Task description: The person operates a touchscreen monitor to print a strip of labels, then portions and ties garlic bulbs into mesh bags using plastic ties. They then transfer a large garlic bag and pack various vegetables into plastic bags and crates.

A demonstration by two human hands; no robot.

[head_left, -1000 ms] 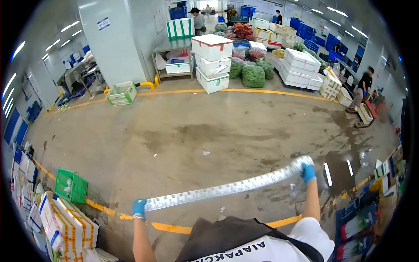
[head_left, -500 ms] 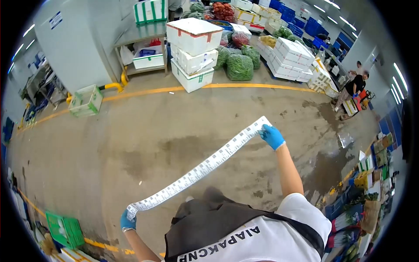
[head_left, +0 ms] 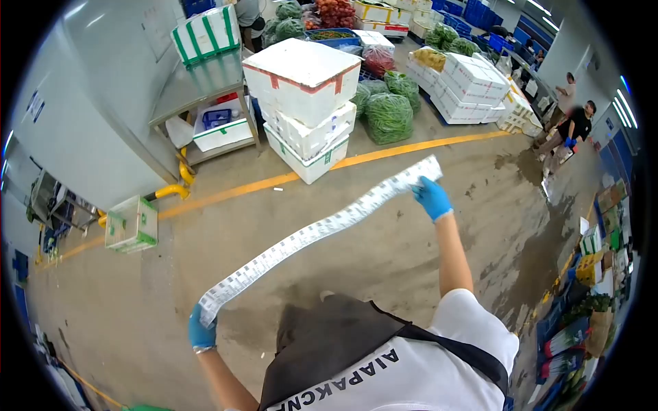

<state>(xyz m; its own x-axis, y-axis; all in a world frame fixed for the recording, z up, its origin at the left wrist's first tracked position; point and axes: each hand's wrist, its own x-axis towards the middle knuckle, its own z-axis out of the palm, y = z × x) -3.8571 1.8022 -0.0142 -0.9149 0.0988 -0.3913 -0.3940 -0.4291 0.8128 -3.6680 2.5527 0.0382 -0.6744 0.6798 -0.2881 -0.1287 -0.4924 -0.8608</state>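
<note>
A long white strip of printed labels [head_left: 322, 229] stretches in a loose wave between my two hands, above the floor. My left hand [head_left: 202, 330], in a blue glove, is closed on its lower left end. At the upper right, my right hand [head_left: 432, 198], also gloved in blue, pinches the strip close to its other end, and a short piece sticks out past the fingers. Rows of small dark print run along the strip, too small to read. A dark apron [head_left: 329, 342] covers my front below it.
Ahead stands a stack of white foam boxes [head_left: 301, 75], beside a metal table [head_left: 199, 89]. Bagged green vegetables [head_left: 389, 118] and white cartons [head_left: 473, 79] lie beyond the yellow floor line [head_left: 411, 146]. A crate [head_left: 131, 225] sits at left. Two people [head_left: 574, 127] are at far right.
The view has moved closer to the foam boxes. Both hands still hold the strip; it now bows upward more, and its right end has risen in view.
</note>
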